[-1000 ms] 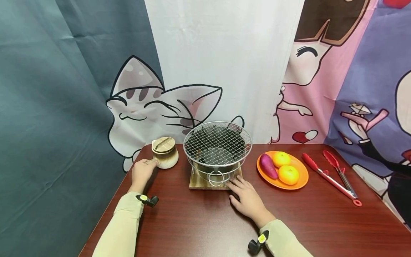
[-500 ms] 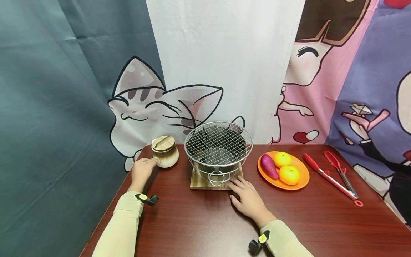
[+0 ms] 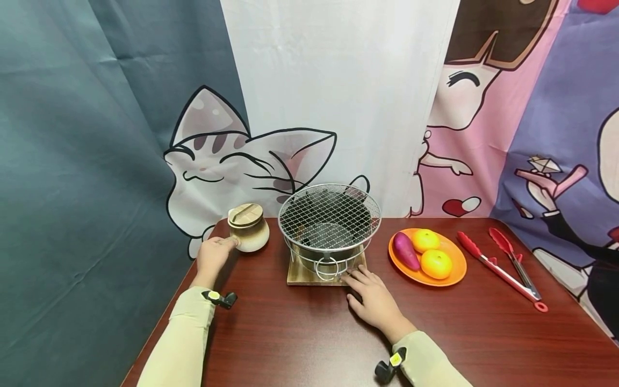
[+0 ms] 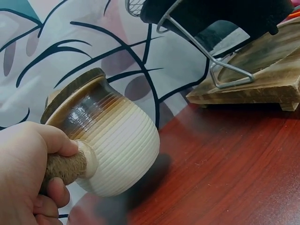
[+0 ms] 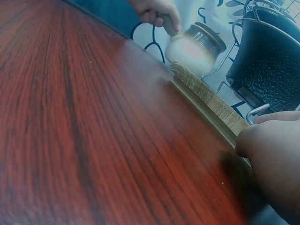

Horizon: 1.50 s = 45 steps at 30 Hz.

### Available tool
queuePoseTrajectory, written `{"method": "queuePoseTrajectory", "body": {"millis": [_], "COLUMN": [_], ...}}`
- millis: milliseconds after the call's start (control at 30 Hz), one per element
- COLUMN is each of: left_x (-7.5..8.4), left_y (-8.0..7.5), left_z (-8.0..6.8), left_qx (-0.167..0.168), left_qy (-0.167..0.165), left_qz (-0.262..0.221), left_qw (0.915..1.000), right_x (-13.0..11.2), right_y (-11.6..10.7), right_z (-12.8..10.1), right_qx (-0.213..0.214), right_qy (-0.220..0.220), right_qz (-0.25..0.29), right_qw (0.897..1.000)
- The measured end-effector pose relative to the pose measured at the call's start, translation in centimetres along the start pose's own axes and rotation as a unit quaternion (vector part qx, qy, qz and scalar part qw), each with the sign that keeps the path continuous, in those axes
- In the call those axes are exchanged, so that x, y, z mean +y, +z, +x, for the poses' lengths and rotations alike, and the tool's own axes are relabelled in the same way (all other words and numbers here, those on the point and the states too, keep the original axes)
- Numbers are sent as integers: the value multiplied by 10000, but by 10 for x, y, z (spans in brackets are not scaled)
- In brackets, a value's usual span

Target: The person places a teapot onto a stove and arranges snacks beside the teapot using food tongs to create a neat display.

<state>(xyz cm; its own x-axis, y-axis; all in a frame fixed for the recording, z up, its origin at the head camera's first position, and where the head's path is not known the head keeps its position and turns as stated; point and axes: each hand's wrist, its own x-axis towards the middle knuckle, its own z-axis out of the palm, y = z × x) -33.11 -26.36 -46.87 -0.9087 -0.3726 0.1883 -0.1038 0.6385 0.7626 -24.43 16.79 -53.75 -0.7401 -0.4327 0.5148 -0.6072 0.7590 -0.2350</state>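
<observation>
My left hand [image 3: 213, 259] grips the rope-wrapped side handle [image 4: 65, 168] of a ceramic pot [image 3: 250, 239] at the table's far left corner. The pot is cream below and brown towards its neck, topped by a flat wooden lid [image 3: 246, 214]. A shadow lies under its belly in the left wrist view. My right hand [image 3: 371, 302] rests with spread fingers at the front right edge of a square wooden base [image 3: 303, 278]. On this base stands a black tabletop stove [image 5: 267, 65] in a wire frame, with a round mesh grill [image 3: 329, 220] on top; my fingertips are right at the frame's foot.
Right of the stove an orange plate [image 3: 456, 269] holds a purple eggplant-shaped vegetable [image 3: 405, 251] and two orange-yellow citrus fruits [image 3: 436, 264]. Farther right lie red-tipped tongs [image 3: 503, 277], spread apart. A printed curtain [image 3: 338, 97] hangs right behind the table [image 3: 300, 333].
The pot has risen very slightly in the head view, with my left hand on its handle. My right hand has stayed in place on the base. The whole view has shifted a little.
</observation>
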Motion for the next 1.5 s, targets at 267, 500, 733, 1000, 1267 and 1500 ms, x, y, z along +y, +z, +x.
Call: {"method": "queuePoseTrajectory", "body": {"millis": [267, 500, 733, 1000, 1267, 1500], "left_x": [3, 6, 12, 15, 20, 22], "left_y": [-2, -4, -10, -16, -24, -29], "left_z": [2, 2, 2, 3, 4, 5], "left_qx": [-2, 78, 70, 125, 41, -61], "left_qy": [34, 45, 12, 54, -96, -178], "left_qz": [25, 74, -30, -20, 60, 101], "left_qw": [10000, 9999, 10000, 9999, 9999, 9998], "right_x": [1, 1, 0, -2, -1, 0], "right_y": [0, 1, 0, -2, -1, 1], "right_z": [0, 0, 1, 1, 0, 0], "right_qx": [3, 3, 53, 52, 94, 113], "right_qy": [17, -7, -44, -57, -95, -118], "right_qz": [9, 8, 42, 51, 30, -7], "right_qw": [10000, 10000, 10000, 10000, 9999, 9999]}}
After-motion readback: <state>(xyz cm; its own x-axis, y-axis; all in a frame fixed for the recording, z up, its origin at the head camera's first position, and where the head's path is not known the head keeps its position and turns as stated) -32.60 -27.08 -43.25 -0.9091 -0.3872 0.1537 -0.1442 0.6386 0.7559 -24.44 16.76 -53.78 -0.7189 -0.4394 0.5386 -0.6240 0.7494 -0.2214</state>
